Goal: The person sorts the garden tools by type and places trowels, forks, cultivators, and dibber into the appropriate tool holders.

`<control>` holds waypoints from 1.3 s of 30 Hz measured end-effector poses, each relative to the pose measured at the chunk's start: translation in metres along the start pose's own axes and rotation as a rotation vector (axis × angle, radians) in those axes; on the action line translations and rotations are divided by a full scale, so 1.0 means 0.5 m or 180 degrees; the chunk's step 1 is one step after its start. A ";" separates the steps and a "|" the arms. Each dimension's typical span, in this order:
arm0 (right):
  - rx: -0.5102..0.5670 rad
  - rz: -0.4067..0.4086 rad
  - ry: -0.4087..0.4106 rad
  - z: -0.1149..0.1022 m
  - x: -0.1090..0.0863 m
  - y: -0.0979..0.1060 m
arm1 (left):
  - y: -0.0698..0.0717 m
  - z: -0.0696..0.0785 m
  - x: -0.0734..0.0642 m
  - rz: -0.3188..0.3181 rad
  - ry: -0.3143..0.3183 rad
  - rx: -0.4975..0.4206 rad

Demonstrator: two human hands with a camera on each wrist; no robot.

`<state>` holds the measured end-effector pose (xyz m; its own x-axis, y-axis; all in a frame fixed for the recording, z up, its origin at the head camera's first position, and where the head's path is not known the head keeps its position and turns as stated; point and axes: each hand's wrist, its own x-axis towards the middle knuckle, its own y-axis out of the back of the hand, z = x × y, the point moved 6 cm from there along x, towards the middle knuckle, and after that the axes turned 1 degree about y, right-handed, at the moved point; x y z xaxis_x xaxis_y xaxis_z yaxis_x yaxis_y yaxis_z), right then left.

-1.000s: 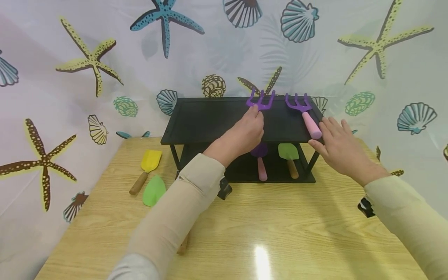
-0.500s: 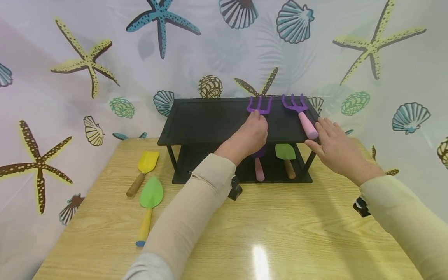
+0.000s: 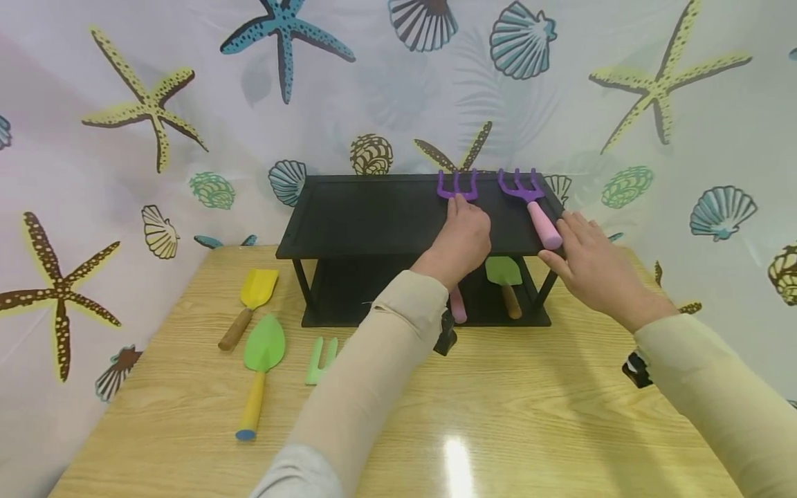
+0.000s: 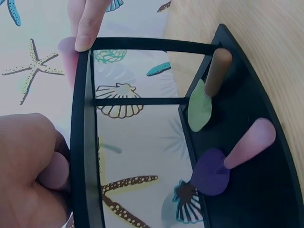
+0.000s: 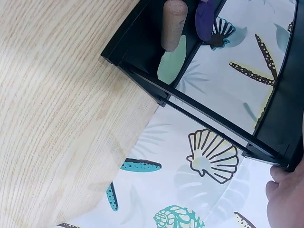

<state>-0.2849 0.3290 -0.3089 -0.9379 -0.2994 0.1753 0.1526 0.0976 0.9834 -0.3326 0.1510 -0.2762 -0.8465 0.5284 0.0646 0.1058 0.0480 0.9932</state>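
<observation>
On the top shelf of a black two-tier rack [image 3: 367, 214], my left hand [image 3: 463, 238] grips a purple hand fork [image 3: 457, 196] whose tines point to the back. Its pink handle [image 4: 54, 173] shows inside the curled fingers in the left wrist view. A second purple fork with a pink handle [image 3: 544, 225] lies to its right on the same shelf. My right hand [image 3: 594, 266] rests with extended fingers against the rack's right end, next to that handle. Below, the lower shelf holds a purple trowel [image 4: 211, 173] and a green trowel [image 3: 503, 270] with a brown handle.
Left of the rack, a yellow shovel [image 3: 258, 287] and a green trowel with a yellow handle [image 3: 264, 342] lie on the wooden table [image 3: 529, 415]. A light green fork [image 3: 319, 366] is partly hidden by my left sleeve. A patterned cloth [image 3: 398, 90] hangs behind.
My left hand has shifted right and slightly toward me with the fork, whose tines have turned from slanted to straight back. The right hand stays at the rack's end.
</observation>
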 end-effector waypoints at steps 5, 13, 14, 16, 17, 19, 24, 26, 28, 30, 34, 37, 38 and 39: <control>0.0041 0.0011 0.0002 -0.009 0.005 -0.003 | -0.001 -0.004 -0.004 0.0156 0.0088 0.0122; 0.0048 0.0007 0.0008 -0.016 0.010 -0.006 | -0.006 -0.026 -0.011 0.0327 0.0368 -0.0599; 0.0047 0.0001 0.0007 -0.017 0.010 -0.006 | -0.005 -0.030 -0.013 0.0357 0.0402 -0.0760; 0.0056 -0.0001 0.0007 -0.017 0.011 -0.006 | -0.003 -0.036 -0.019 0.0420 0.0423 -0.0977; 0.0063 -0.0008 0.0002 -0.017 0.011 -0.007 | -0.001 -0.039 -0.023 0.0441 0.0420 -0.1022; 0.0068 -0.0017 -0.0012 -0.017 0.009 -0.007 | 0.004 -0.044 -0.031 0.0492 0.0376 -0.0963; 0.0101 -0.0074 -0.0053 -0.015 0.006 -0.007 | 0.021 -0.062 -0.050 0.0577 0.0282 -0.0757; 0.0109 -0.0094 -0.0062 -0.014 0.004 -0.007 | 0.028 -0.072 -0.059 0.0592 0.0255 -0.0723; 0.0108 -0.0105 -0.0062 -0.013 0.003 -0.007 | 0.038 -0.082 -0.070 0.0636 0.0202 -0.0731; 0.0096 -0.0089 -0.0058 -0.010 0.001 -0.006 | 0.046 -0.094 -0.083 0.0682 0.0154 -0.0796; 0.0082 -0.0064 -0.0051 -0.005 0.000 -0.006 | 0.062 -0.119 -0.114 0.0828 0.0118 -0.0986; 0.0070 -0.0071 -0.0056 -0.005 0.001 -0.006 | 0.070 -0.135 -0.137 0.0935 0.0131 -0.1043; 0.0067 -0.0074 -0.0056 -0.005 0.001 -0.006 | 0.072 -0.141 -0.145 0.0961 0.0135 -0.1048; 0.0070 -0.0072 -0.0057 -0.005 0.001 -0.005 | 0.074 -0.146 -0.153 0.0991 0.0136 -0.1037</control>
<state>-0.2850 0.3262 -0.3113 -0.9465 -0.2848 0.1519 0.1246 0.1118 0.9859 -0.3020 0.0508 -0.2374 -0.8220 0.4395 0.3622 0.1948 -0.3806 0.9040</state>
